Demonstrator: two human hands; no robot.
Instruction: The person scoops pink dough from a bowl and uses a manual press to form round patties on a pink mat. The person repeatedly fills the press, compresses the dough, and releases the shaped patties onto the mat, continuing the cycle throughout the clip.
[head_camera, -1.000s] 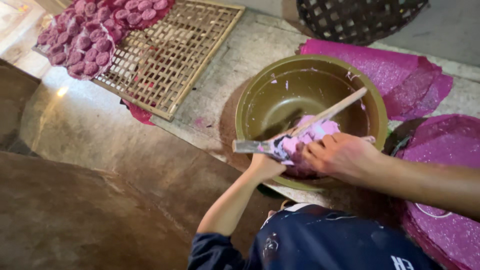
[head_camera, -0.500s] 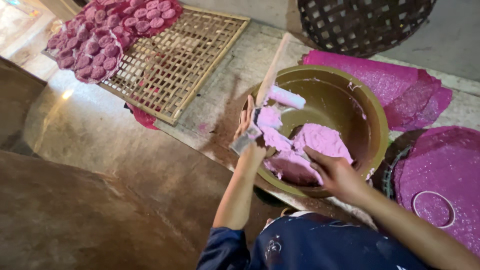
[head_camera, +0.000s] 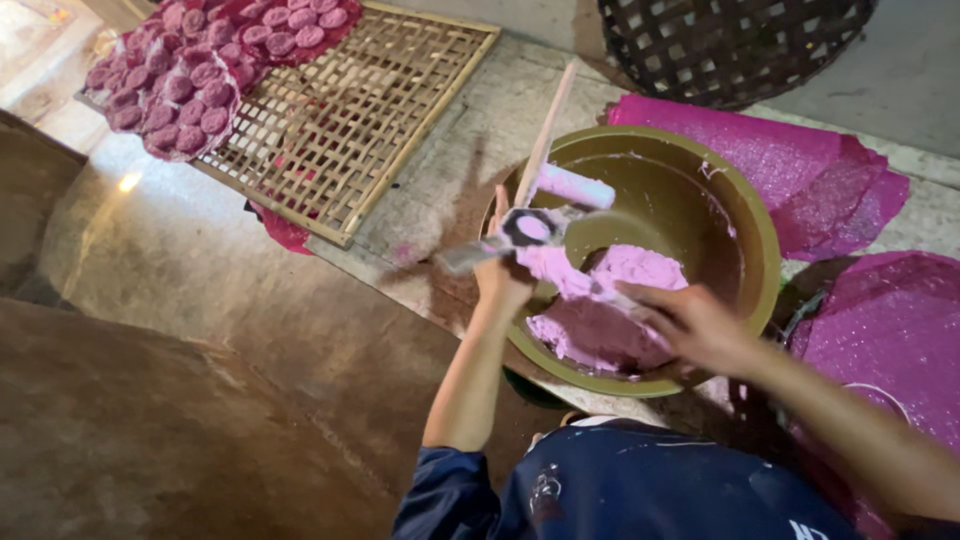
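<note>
Since half a second ago: left hand (head_camera: 503, 283) is rising at the bowl's near-left rim, and the pale stick (head_camera: 545, 135) is tilting more upright; right hand (head_camera: 693, 325) is staying down on the dough.
Nearest: dark blue sleeve (head_camera: 455, 500) and a paint-flecked blue garment are filling the bottom edge.
Left hand: fingers are clamping together round a flat grey scraper (head_camera: 500, 240), its blade smeared pink, held level just above the rim.
Right hand: fingers are spreading apart and pressing into the pink dough (head_camera: 600, 310); nothing is clamped in it.
Dough: soft, wet, matte pink mass is lying in the bottom of the bowl, heaped toward the near side.
Bowl: round olive-brown bowl (head_camera: 745, 250), glossy inside with pink streaks, is sitting on the stone ledge (head_camera: 440, 190).
Stick: long pale wooden rod with a pink-coated roller end is leaning against the bowl's far-left rim.
Right side: glittering magenta sheets (head_camera: 890, 330) are lying flat, more crumpled beyond the bowl.
Farther left: square woven bamboo tray (head_camera: 350, 130) is resting flat, open lattice showing red beneath.
Far left: rows of small round pink cakes (head_camera: 190, 70) are crowding the tray's far corner.
Far back: dark woven basket (head_camera: 730, 45) is sitting at the top edge.
</note>
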